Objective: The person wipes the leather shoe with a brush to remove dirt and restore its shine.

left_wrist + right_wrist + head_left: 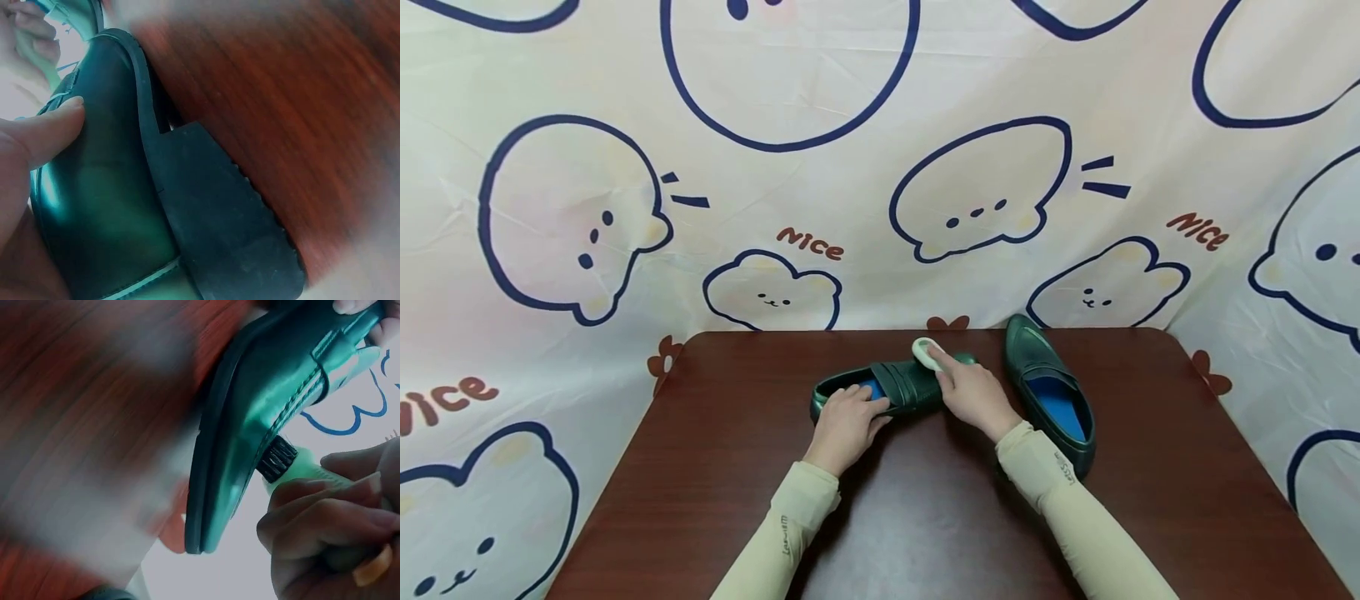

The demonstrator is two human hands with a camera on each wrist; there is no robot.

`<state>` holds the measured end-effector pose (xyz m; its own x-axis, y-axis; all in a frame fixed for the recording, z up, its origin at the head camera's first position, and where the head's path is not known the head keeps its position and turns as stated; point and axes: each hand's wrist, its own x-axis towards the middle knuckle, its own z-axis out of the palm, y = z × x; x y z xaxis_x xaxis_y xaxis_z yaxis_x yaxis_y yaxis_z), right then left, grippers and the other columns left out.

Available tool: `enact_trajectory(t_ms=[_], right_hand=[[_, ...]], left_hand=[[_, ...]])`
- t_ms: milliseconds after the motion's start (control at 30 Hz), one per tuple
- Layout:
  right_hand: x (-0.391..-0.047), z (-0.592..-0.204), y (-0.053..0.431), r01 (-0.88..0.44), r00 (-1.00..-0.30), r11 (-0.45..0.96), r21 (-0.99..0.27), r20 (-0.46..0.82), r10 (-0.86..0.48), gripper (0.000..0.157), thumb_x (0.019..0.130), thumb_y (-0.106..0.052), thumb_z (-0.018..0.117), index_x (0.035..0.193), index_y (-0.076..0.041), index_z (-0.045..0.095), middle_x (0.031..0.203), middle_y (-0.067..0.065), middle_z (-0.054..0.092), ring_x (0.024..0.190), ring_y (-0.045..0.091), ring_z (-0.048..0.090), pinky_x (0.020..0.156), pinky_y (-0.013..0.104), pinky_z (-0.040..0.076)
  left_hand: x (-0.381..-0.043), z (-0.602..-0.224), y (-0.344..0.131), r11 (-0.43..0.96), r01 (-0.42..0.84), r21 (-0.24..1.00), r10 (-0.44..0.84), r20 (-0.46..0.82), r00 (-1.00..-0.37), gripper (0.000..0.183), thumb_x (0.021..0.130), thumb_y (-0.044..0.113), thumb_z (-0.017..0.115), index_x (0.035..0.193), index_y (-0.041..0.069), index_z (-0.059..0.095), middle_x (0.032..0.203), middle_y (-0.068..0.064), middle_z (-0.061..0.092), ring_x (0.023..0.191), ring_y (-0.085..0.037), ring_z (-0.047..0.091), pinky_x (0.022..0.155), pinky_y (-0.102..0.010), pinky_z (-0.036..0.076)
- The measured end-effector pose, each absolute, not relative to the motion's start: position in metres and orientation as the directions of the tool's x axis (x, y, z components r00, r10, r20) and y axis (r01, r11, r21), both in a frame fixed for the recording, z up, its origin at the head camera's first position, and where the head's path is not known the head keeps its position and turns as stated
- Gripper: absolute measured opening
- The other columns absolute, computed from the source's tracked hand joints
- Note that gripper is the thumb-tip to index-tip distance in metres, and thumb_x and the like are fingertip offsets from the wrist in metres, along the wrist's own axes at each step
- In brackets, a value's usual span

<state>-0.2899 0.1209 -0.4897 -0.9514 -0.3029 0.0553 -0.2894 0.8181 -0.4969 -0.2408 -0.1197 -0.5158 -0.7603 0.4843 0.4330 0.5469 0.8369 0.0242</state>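
Note:
A dark green loafer (pixel 913 385) with a blue insole lies sideways near the table's back edge, its toe to the right. My left hand (pixel 846 423) grips it by the side of its opening; in the left wrist view the thumb lies on the leather above the black heel (pixel 219 212). In my right hand (pixel 976 396) is a pale green shoe brush (pixel 927 353), pinched by its handle. The right wrist view shows its black bristles (pixel 277 459) against the upper of the loafer, between the strap and the toe.
The other green loafer (pixel 1028 350) stands to the right of my right hand, toe toward the back. Both shoes are on a dark brown wooden table (pixel 715 433). A white cloth (pixel 850 192) printed with cartoon faces hangs behind the table and along its sides.

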Motion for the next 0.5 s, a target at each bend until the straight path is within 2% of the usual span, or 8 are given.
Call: enact_trajectory(t_ms=[233, 500], right_hand=[[-0.289, -0.491, 0.141, -0.236, -0.971, 0.871, -0.430, 0.080, -0.224, 0.052, 0.108, -0.024, 0.053, 0.158, -0.024, 0.044, 0.056, 0.005, 0.049, 0.046, 0.021, 0.046, 0.045, 0.033, 0.035], [-0.282, -0.488, 0.154, -0.193, -0.972, 0.920, -0.341, 0.195, -0.131, 0.052, 0.104, -0.018, 0.059, 0.155, -0.017, 0.047, 0.056, 0.009, 0.049, 0.045, 0.024, 0.045, 0.042, 0.038, 0.036]], left_hand=[[-0.240, -0.515, -0.120, 0.836, 0.548, 0.035, 0.481, 0.434, -0.762, 0.012, 0.095, 0.030, 0.077, 0.103, 0.022, 0.077, 0.084, 0.000, 0.065, 0.076, -0.017, 0.056, 0.068, -0.032, 0.046], [-0.241, -0.516, -0.121, 0.840, 0.542, 0.030, 0.478, 0.434, -0.764, 0.011, 0.096, 0.031, 0.076, 0.103, 0.023, 0.077, 0.084, 0.001, 0.064, 0.077, -0.016, 0.055, 0.067, -0.031, 0.043]])
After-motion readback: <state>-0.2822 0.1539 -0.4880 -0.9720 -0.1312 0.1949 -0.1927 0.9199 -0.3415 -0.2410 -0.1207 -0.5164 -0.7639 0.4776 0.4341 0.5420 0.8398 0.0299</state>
